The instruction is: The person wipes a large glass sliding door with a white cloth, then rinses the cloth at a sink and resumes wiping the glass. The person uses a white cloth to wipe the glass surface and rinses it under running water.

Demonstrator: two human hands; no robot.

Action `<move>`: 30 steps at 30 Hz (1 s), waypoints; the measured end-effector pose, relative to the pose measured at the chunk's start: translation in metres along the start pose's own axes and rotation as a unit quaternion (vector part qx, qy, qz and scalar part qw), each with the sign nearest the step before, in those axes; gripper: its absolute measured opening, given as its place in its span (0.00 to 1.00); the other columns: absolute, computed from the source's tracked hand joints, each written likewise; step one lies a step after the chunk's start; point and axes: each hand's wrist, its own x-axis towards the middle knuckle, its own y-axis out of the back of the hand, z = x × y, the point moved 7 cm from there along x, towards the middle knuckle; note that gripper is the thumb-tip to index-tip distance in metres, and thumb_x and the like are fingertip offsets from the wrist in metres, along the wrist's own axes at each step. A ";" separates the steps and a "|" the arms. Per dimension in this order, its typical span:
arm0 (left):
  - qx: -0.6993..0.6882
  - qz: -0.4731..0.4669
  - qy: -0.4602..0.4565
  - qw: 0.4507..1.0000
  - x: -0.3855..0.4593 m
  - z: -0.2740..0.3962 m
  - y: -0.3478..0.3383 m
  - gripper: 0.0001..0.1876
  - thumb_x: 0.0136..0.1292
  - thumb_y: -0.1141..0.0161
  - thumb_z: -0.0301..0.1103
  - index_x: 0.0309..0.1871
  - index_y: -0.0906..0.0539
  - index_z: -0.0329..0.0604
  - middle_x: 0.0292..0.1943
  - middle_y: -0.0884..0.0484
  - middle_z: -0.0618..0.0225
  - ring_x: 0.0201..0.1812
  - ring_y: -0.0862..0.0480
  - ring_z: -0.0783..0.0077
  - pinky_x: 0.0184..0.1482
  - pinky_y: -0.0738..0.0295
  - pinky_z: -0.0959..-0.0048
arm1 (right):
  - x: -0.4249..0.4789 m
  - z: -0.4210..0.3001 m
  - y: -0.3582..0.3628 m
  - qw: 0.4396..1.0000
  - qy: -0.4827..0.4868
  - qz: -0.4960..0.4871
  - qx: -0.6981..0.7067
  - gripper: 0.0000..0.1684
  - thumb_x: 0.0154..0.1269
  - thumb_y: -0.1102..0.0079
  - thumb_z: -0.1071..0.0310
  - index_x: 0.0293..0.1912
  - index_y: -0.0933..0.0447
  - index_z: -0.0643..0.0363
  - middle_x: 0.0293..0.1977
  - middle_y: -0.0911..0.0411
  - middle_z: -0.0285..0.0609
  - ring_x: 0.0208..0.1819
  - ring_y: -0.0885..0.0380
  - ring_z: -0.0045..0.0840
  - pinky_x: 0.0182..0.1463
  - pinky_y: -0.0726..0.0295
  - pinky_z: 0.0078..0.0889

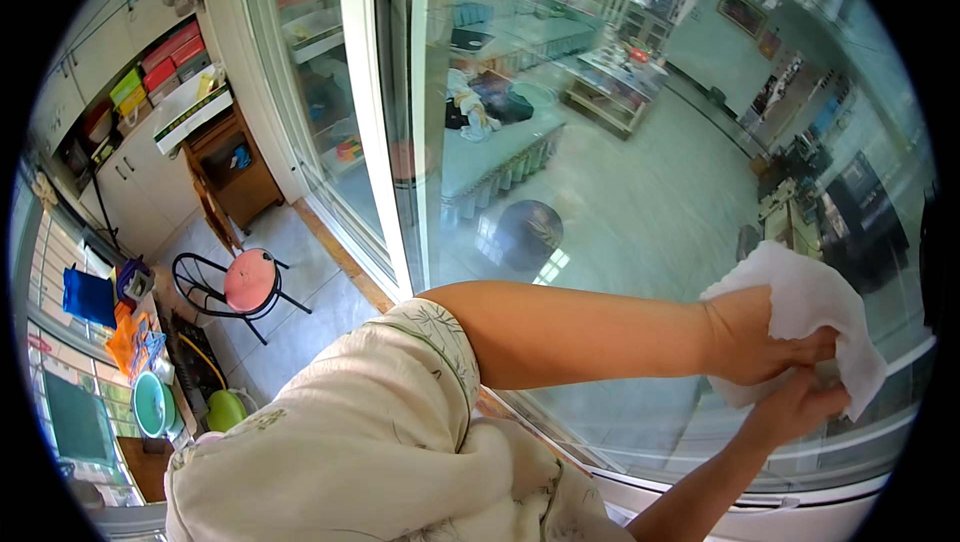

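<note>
A white cloth (pixel 817 294) is bunched between my two hands at the right, in front of a large glass sliding door panel (pixel 645 189). My left hand (pixel 750 339), its arm stretched across the view, grips the cloth, which drapes over its back and fingers. Just below, my right hand (pixel 802 407) pinches the cloth's lower edge, its fingers close to the left ones. Folds partly hide the fingertips. Whether the cloth touches the glass, I cannot tell.
A pink-seated metal chair (pixel 251 281) stands on the tiled floor at left, near a wooden cabinet (pixel 240 159). A green basin (pixel 152 403) and hangers lie by the window. Behind the glass are a bed (pixel 495 159) and low table (pixel 607 91). The door's white frame (pixel 375 114) rises left of centre.
</note>
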 end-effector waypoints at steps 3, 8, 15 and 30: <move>0.166 -0.001 -0.096 0.981 0.001 0.004 0.004 0.12 0.61 0.47 0.37 0.45 0.20 0.48 0.46 0.20 0.67 0.46 0.21 0.61 0.46 0.26 0.68 | 0.014 -0.016 -0.004 0.998 -0.026 0.050 -0.019 0.25 0.66 0.51 0.54 0.53 0.33 0.65 0.52 0.30 0.56 0.55 0.30 0.46 0.55 0.29 0.42; 0.438 0.079 -0.271 0.854 0.006 0.052 0.054 0.12 0.52 0.45 0.35 0.40 0.21 0.46 0.42 0.23 0.67 0.48 0.24 0.65 0.46 0.25 0.64 | 0.011 -0.054 -0.041 0.974 0.163 0.039 -0.154 0.30 0.69 0.58 0.48 0.52 0.30 0.67 0.47 0.28 0.57 0.49 0.28 0.49 0.53 0.28 0.46; 0.571 0.084 -0.231 0.783 -0.032 0.041 0.159 0.15 0.52 0.41 0.41 0.45 0.21 0.57 0.42 0.26 0.75 0.53 0.26 0.64 0.39 0.27 0.66 | -0.038 -0.144 -0.117 0.947 0.260 -0.028 -0.185 0.27 0.69 0.58 0.48 0.47 0.27 0.65 0.41 0.24 0.56 0.42 0.26 0.50 0.48 0.31 0.53; 0.486 0.008 -0.081 0.870 -0.145 0.006 0.260 0.12 0.55 0.42 0.40 0.43 0.24 0.58 0.31 0.30 0.81 0.36 0.26 0.81 0.22 0.35 0.75 | -0.146 -0.200 -0.194 0.915 0.328 -0.082 -0.220 0.22 0.62 0.49 0.63 0.54 0.28 0.63 0.55 0.27 0.51 0.62 0.35 0.47 0.68 0.52 0.58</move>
